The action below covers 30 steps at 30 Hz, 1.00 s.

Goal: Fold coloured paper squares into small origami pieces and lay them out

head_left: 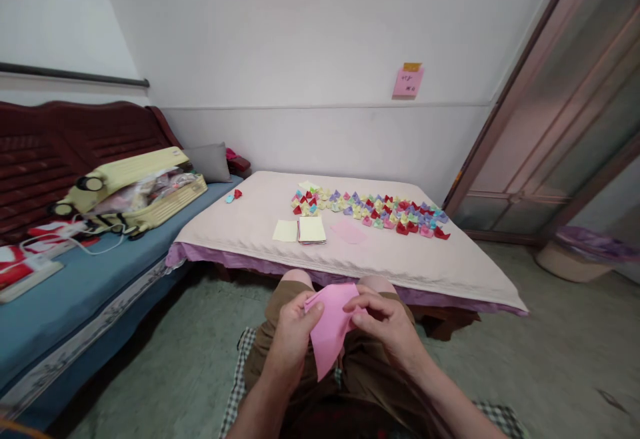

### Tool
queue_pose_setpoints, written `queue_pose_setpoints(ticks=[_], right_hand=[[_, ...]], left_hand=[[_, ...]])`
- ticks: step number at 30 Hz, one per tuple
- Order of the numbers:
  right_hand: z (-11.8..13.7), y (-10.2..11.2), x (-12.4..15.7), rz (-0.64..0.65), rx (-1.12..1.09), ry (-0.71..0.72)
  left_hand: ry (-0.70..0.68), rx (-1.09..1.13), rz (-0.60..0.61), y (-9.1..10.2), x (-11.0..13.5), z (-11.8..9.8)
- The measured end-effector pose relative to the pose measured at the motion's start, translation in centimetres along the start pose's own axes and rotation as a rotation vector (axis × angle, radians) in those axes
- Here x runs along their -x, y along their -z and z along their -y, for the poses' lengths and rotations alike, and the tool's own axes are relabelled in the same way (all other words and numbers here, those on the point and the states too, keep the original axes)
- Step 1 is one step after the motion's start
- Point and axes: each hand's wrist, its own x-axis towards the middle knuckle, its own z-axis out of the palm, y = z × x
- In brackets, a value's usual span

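Note:
A pink sheet of paper [331, 325], partly folded, is held above my lap with a pointed end hanging down. My left hand [295, 329] pinches its left edge, thumb on the near face. On the other side, my right hand [385, 322] grips the right edge between thumb and fingers. Beyond my knees, on the low table, lie a stack of square paper [312, 230], a pale yellow sheet [285, 231] beside it and a flat pink sheet [349, 231]. Many small folded paper pieces [380, 211] in several colours cover the table's far right part.
The table [240, 225] has a cream cloth over a purple one. At left, a blue-covered bench [125, 272] bears an open yellow suitcase [145, 192] and a grey cushion [209, 162]. A lined bin [580, 255] stands at right. A pink note [407, 83] is taped to the wall.

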Motion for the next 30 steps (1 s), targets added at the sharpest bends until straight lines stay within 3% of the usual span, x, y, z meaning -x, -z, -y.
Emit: queue_pose_setpoints(ticks=[7,15,24,30], right_hand=[[-0.4,-0.3,-0.5,-0.114,-0.074,-0.055],[0.3,-0.6,-0.9,-0.068,-0.132,-0.145],[0.6,-0.8,-1.2,-0.192,0.028,-0.027],[0.8,-0.8,-1.3,-0.223,0.046,-0.025]], left_hand=[[0.001,0.003,-0.024,-0.2,-0.2,0.0],[0.023,-0.053,-0.049,-0.1,-0.4,0.2],[0.006,-0.104,-0.03,-0.3,-0.1,-0.3],[0.026,-0.088,-0.066,-0.5,0.1,-0.4]])
